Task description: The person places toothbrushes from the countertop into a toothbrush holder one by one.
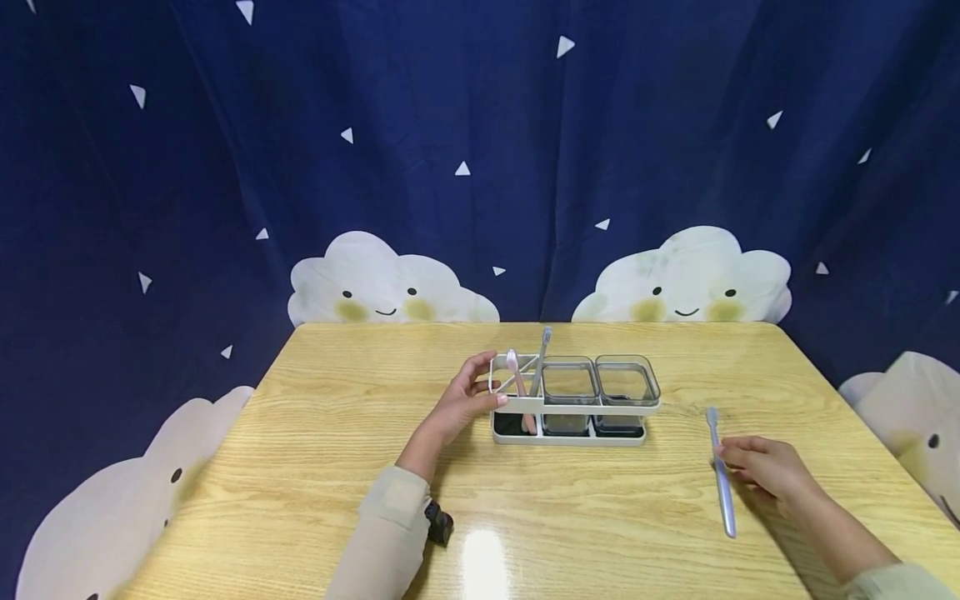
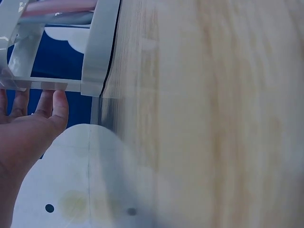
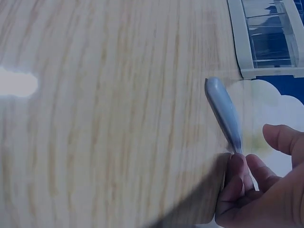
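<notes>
A white toothbrush holder stands mid-table. A pink toothbrush and a grey-blue toothbrush lean in its left section. My left hand holds the holder's left end, thumb at the front corner; the left wrist view shows its fingertips at the end rail. To the right, a blue toothbrush lies on the table, bristle end away from me. The fingers of my right hand touch it from its right side. In the right wrist view, the thumb stands apart from the brush handle.
Two clear square cups sit in the holder's middle and right sections. The wooden table ends at a dark blue curtain with white clouds. A small black object is at my left wrist.
</notes>
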Demonstrator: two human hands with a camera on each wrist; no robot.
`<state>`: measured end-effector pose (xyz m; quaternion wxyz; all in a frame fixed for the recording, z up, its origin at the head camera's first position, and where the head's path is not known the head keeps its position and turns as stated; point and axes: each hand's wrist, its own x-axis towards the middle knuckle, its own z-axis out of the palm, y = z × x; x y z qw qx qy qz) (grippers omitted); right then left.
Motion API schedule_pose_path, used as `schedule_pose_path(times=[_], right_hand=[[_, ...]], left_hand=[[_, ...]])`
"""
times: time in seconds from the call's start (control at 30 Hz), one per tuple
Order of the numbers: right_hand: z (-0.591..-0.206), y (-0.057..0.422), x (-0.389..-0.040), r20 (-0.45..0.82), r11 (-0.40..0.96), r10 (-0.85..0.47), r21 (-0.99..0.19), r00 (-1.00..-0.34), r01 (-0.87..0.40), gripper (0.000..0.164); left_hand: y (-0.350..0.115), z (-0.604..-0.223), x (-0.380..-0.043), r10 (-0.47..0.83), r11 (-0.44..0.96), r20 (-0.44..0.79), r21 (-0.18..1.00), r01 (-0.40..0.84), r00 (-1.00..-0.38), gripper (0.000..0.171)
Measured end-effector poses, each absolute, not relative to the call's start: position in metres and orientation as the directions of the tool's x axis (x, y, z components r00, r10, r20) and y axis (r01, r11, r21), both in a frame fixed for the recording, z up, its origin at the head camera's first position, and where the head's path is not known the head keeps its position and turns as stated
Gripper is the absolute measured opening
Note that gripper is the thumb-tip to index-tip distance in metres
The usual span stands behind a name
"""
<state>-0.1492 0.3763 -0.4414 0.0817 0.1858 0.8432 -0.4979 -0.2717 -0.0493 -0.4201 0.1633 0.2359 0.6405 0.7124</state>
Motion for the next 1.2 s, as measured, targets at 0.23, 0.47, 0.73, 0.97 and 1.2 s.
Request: schedule_pose_path(times=[0.23,0.47,0.73,0.97,1.2], right_hand=[[-0.445,0.374,-0.153,-0.298,0.467,0.222,-0.803,-0.928,0.37,0.057],[-0.45,0.37,-0.153,-0.228,0.526,0.216,-0.792,-0.949,0.31,0.05],[-0.452,0.366,-0.155,-0.195,0.547,0.229,-0.785,-0.954,0.292,0.048],[-0.452,0.364,-0.156,-0.156,0.636,0.256,-0.716,-0.954,0.288,0.056],[-0.456,0.359,-0.154,-0.132,0.617,0.338,-0.717,-0.932,0.325,0.05]], left_hand=[[-0.049,-0.42,-0.271,0.525,-0.126,0.131,0.989,0.075,-0.841,0.073],[-0.048,-0.434,-0.28,0.518,-0.139,0.12,0.989,0.055,-0.847,0.074],[-0.046,-0.446,-0.288,0.5,-0.144,0.128,0.987,0.063,-0.857,0.074],[-0.046,-0.447,-0.286,0.483,-0.144,0.129,0.987,0.067,-0.866,0.072],[-0.047,-0.447,-0.287,0.489,-0.147,0.129,0.987,0.064,-0.863,0.073]])
